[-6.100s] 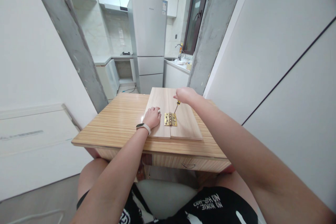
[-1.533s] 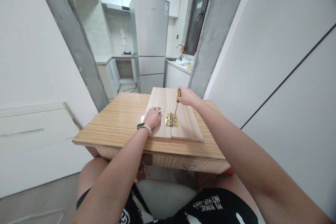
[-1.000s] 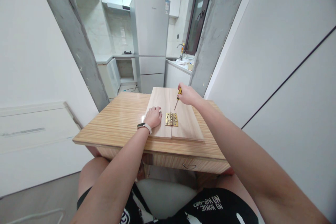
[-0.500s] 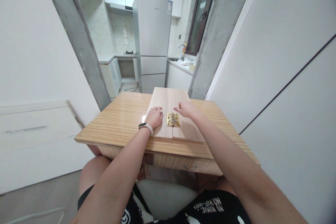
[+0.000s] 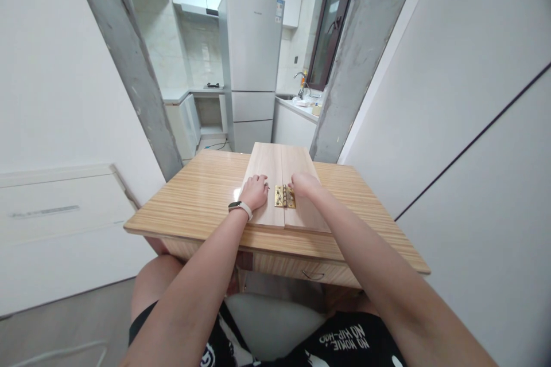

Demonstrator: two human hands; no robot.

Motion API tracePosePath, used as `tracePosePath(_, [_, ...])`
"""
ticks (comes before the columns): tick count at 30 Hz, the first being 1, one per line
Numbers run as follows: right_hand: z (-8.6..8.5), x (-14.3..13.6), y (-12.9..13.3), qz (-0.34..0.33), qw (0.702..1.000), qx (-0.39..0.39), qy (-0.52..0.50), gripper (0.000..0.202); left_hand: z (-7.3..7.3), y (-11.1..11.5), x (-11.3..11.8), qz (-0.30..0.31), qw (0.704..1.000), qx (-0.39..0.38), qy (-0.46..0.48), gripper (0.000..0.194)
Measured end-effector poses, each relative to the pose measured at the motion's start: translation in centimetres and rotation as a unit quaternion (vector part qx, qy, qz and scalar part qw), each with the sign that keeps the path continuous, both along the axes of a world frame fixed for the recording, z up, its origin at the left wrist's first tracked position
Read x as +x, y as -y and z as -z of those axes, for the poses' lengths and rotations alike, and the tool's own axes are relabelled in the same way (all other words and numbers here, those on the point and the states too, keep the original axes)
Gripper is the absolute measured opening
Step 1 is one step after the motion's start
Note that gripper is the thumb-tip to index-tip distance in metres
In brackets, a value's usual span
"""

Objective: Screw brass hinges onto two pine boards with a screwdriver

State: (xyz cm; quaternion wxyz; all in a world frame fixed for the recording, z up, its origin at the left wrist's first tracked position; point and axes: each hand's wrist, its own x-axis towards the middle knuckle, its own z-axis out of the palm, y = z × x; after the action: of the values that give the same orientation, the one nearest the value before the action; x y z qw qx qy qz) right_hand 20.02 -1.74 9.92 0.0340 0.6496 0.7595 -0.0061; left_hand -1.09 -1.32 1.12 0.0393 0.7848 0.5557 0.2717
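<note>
Our left hand (image 5: 254, 191) lying spread on the pale wooden left board (image 5: 266, 167), our right hand (image 5: 304, 184) bending its fingers at the brass hinge (image 5: 279, 196) bridging both boards, its grip unclear, white "NO HIP-HOP" lettering (image 5: 342, 338) showing near us

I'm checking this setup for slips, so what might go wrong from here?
The right hand overlaps the brass hinge and could nudge it askew if it is loose. The left hand rests on the left board only, so the right board might slide out of line.
</note>
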Motion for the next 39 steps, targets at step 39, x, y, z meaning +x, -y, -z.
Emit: tracePosePath(39, [-6.7,-3.6,0.3,0.013,0.661,0.126,-0.740,0.039,0.0,0.0,-0.3,0.000,1.000,-0.005,0.004,0.036])
